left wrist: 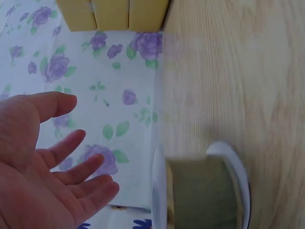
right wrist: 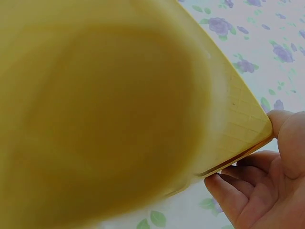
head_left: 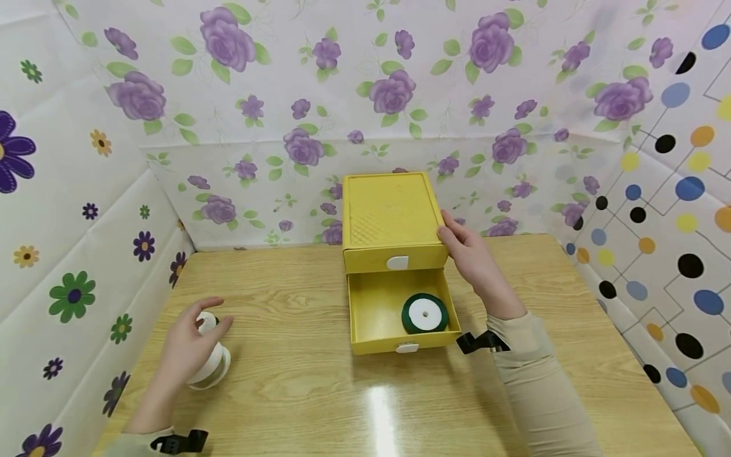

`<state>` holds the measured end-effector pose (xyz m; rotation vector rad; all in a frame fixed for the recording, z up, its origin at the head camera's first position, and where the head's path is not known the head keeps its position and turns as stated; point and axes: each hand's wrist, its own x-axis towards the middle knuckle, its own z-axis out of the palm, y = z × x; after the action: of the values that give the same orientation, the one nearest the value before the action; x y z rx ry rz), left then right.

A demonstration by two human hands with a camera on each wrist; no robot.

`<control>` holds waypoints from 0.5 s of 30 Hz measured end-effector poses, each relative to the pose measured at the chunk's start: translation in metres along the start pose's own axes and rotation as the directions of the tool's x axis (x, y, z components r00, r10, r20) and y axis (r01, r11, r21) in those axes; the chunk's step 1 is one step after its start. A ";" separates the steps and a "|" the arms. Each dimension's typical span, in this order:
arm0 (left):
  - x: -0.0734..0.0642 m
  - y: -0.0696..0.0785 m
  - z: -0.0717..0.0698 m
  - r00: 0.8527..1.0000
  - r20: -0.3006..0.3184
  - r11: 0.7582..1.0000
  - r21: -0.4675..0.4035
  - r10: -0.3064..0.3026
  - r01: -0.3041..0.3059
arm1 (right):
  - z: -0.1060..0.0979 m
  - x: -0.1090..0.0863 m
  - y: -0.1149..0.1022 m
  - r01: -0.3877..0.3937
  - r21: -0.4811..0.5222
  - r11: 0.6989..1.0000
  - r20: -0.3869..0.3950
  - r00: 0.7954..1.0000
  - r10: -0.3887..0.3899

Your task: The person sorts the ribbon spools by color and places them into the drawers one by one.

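Wooden table (head_left: pixel 320 387): white spool (head_left: pixel 212 368) just under left hand (head_left: pixel 191 343), ungripped.

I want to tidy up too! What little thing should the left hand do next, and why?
Probably close round the white ribbon spool and lift it. The left hand is open by it, the right hand steadies the yellow box, and the open drawer holds a green spool with room left.

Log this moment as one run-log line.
left hand: open, by white ribbon spool | right hand: holding yellow drawer box at its right side | lower drawer: open, green ribbon spool inside
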<state>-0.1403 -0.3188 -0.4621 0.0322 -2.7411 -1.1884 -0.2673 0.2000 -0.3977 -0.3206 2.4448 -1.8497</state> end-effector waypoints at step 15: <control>0.032 -0.037 -0.029 0.974 0.119 0.965 0.206 -0.192 0.165 | -0.001 0.000 0.001 -0.004 -0.010 1.000 -0.005 1.000 0.004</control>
<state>-0.1687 -0.3675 -0.4654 0.2334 -3.0229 -0.9898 -0.2677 0.2009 -0.3988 -0.3120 2.4571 -1.8387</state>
